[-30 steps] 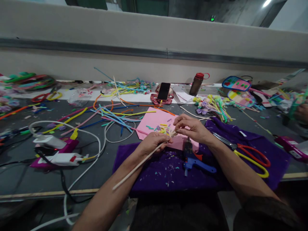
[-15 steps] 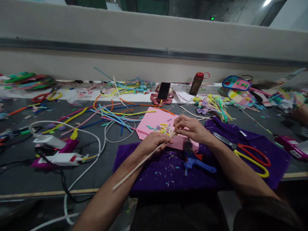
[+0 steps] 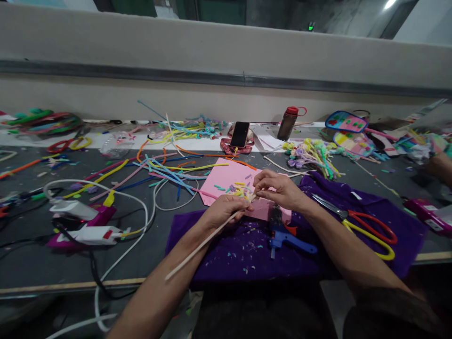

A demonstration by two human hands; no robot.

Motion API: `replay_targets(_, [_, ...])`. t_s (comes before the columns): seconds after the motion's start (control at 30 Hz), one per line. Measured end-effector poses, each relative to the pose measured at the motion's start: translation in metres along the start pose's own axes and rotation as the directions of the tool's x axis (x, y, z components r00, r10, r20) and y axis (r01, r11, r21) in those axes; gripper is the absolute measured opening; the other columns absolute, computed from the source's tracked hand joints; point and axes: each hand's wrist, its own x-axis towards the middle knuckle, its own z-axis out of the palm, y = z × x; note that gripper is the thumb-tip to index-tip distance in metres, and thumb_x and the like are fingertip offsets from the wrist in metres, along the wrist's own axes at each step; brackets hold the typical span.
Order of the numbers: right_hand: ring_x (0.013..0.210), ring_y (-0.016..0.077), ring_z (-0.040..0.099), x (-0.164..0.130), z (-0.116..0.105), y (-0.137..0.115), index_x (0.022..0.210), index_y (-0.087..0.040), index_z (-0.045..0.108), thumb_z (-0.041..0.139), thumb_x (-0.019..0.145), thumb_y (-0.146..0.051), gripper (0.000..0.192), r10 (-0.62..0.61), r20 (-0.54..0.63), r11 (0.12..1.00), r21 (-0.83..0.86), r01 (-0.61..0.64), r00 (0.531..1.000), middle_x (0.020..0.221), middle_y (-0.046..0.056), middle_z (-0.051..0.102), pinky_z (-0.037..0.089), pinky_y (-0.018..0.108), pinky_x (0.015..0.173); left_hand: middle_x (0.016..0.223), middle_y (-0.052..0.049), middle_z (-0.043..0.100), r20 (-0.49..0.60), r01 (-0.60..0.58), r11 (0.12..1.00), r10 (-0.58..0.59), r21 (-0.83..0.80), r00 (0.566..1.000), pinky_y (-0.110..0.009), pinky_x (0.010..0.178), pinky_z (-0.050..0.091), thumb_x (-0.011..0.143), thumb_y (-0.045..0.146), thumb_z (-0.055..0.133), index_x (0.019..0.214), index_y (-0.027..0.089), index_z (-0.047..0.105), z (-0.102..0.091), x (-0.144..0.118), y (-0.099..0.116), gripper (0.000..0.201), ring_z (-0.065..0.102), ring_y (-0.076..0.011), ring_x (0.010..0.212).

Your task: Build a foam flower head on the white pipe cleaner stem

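**Two hands shape the tip of a cream pipe cleaner**

The left hand (image 3: 226, 210) is closed around a long cream pipe cleaner (image 3: 201, 245), whose free end runs back along the left forearm toward the person. The right hand (image 3: 278, 188) has its fingers pinched together on the top end of the same stem, just where the two hands meet, over the near edge of the pink sheet (image 3: 226, 176). The work in hand seems to be the bending or curling of this tip into a small shape; how far the curl is made cannot be seen, because the fingers hide it. The next move probably needs a firm hold from the left hand while the right fingertips turn the soft wire in small steps.

Below the hands lies a purple cloth (image 3: 226, 249) with small cut scraps on it. A blue glue gun (image 3: 287, 238) rests just beside the right wrist, and scissors with red and yellow handles (image 3: 367, 228) lie further right. Loose coloured pipe cleaners (image 3: 165, 169) lie behind the sheet, and a phone (image 3: 240, 134) stands near a bottle (image 3: 287, 123).
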Motion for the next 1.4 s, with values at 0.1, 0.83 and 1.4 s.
replay_targets(0.1, [0.085,0.0167,0.055,0.0001,0.0,0.0002,0.084,-0.019,0.064,0.056,0.082,-0.024,0.01,0.013,-0.034,0.999,0.031,-0.012,0.999,0.09,0.006,0.056,0.046,0.031,0.072,0.034,0.006,0.039,0.006,-0.006,1.0,0.006,-0.014,1.0,-0.019,0.032,0.01,0.071,0.032,0.059,0.073,0.011,0.067,-0.0002,-0.0003,0.0012,0.022,0.024,-0.0025,0.027])
replay_targets(0.83, [0.081,0.0141,0.054,0.0012,-0.0013,-0.0015,0.08,-0.016,0.062,0.054,0.083,-0.021,0.01,-0.009,0.005,0.999,0.041,0.009,1.0,0.091,0.007,0.058,0.044,0.027,0.069,0.033,0.007,0.037,0.018,-0.01,0.999,0.011,-0.041,1.0,-0.018,0.032,0.009,0.07,0.031,0.058,0.075,0.009,0.065,-0.0007,-0.0006,0.0003,0.023,0.023,-0.0026,0.027])
replay_targets(1.4, [0.092,0.0161,0.056,-0.0012,-0.0038,0.001,0.098,-0.023,0.067,0.055,0.082,-0.021,0.02,0.054,-0.259,0.99,0.14,-0.018,0.964,0.098,0.005,0.059,0.047,0.031,0.077,0.037,0.005,0.042,-0.027,-0.066,0.993,0.063,-0.093,0.998,-0.017,0.032,0.012,0.07,0.034,0.061,0.076,0.011,0.066,0.0008,-0.002,0.0041,0.025,0.027,-0.0025,0.029])
